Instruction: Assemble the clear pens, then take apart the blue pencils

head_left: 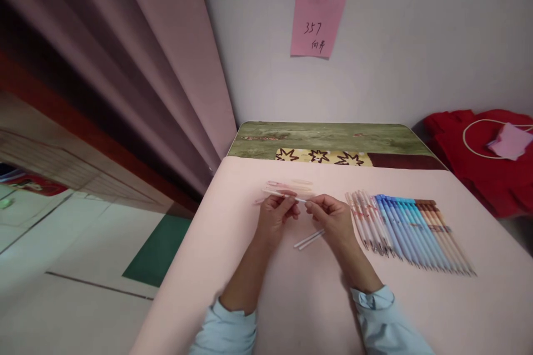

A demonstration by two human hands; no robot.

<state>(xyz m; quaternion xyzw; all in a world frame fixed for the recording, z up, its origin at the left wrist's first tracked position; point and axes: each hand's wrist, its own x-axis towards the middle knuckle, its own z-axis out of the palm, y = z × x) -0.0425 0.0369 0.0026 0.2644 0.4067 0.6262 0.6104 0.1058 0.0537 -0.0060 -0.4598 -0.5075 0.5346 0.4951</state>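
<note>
Both my hands meet above the pink tabletop (302,299), at either end of a thin white pen refill (300,199). My left hand (275,213) pinches it along its length, and its far end sticks out to the left. The fingertips of my right hand (333,216) close on its right end, where the fine detail is blurred. Two more white refills (308,239) lie slantwise on the table below my hands, partly under the right one. Beyond my fingers are several pale pinkish pen barrels (291,184), partly covered by the left hand.
Right of my hands lies a row of pens: pale ones with red marks (368,222), blue ones (410,230) and brown-topped ones (443,230). A green patterned strip (325,136) edges the table's back. Red cloth (466,177) is at the right, a purple curtain (179,66) at the left.
</note>
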